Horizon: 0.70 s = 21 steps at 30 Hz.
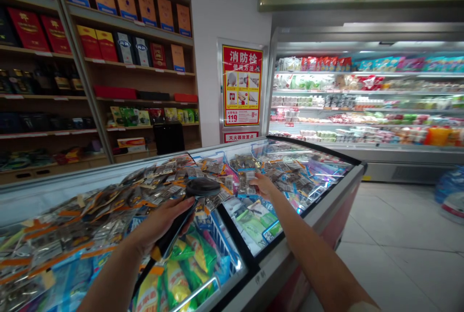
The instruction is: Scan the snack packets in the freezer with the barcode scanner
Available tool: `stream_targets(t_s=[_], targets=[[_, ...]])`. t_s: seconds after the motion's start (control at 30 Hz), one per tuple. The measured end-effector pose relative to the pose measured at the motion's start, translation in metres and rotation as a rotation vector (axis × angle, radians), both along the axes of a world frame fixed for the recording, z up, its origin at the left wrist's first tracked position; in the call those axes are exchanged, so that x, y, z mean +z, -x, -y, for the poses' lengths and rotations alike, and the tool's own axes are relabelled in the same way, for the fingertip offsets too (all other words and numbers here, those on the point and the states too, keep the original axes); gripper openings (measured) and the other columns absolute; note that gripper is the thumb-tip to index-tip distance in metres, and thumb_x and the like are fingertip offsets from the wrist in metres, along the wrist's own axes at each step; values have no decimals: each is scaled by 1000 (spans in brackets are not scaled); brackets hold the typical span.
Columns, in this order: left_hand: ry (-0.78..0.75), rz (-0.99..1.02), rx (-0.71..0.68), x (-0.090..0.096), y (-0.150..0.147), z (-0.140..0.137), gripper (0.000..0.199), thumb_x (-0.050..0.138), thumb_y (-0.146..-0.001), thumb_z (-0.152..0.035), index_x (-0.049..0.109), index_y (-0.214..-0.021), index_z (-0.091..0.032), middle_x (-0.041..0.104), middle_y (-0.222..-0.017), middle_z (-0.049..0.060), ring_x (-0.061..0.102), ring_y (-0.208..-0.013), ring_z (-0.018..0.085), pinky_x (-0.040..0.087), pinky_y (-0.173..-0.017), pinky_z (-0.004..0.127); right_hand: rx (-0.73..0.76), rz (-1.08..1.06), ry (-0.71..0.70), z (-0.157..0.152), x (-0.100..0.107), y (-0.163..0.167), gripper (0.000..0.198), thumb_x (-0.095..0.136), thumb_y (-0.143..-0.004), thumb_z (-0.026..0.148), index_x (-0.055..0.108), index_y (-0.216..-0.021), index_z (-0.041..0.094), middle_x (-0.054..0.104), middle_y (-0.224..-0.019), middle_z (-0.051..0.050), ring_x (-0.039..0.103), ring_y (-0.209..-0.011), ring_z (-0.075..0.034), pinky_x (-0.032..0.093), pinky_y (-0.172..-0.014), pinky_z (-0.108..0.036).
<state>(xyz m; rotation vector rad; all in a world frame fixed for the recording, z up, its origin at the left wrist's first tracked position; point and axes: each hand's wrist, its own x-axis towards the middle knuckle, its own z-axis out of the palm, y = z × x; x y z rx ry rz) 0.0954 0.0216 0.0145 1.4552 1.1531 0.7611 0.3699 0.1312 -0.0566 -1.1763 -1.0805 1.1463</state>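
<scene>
My left hand (pixel 165 220) is wrapped round the handle of a black handheld barcode scanner (pixel 203 187), its head tilted over the freezer's glass top. Pinched in the fingers of my right hand (pixel 264 187) is a small clear packet (pixel 247 181) with a printed label and blue edges; its contents are too small to make out. The scanner head is just left of this packet, apart from it. Many similar packets (pixel 145 184) with orange edges lie heaped on the glass to the left. Another spread of packets (pixel 290 179) lies beyond my right hand.
Under the glass of the chest freezer (pixel 275 273) are yellow-green bags (pixel 177 283) and a wire basket. Shelves with boxes (pixel 147 5) stand at the left. A lit refrigerated display (pixel 362 94) is at the back right, with wrapped bottles (pixel 451 186) on the tiled floor.
</scene>
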Motion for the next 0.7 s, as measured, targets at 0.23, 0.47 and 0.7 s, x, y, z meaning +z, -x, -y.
stream_targets(t_s=[0.23,0.47,0.7], targets=[[46,13,-7,-6,-10,2,38,53,-65,-54,51,-58,-16,50,-48,-3,42,-44,9,30,-46,22,-126,-165,56,-8,0,1,12,58,-57,21,50,-66,17,53,-48,4,51,-45,-11,40,-43,-23],[70,30,-52,-15,-24,1,37,54,-65,-53,51,-63,-17,52,-52,-2,43,-44,10,31,-46,23,-292,-333,-3,-9,-9,-6,25,59,-56,13,49,-78,21,57,-56,6,55,-51,-12,46,-48,-24],[50,60,-104,-16,-35,4,36,53,-66,-53,51,-66,-17,51,-52,-3,43,-46,9,33,-47,22,-311,-424,44,-10,-15,-6,20,55,-57,11,47,-72,22,56,-55,5,57,-52,-14,51,-51,-28]])
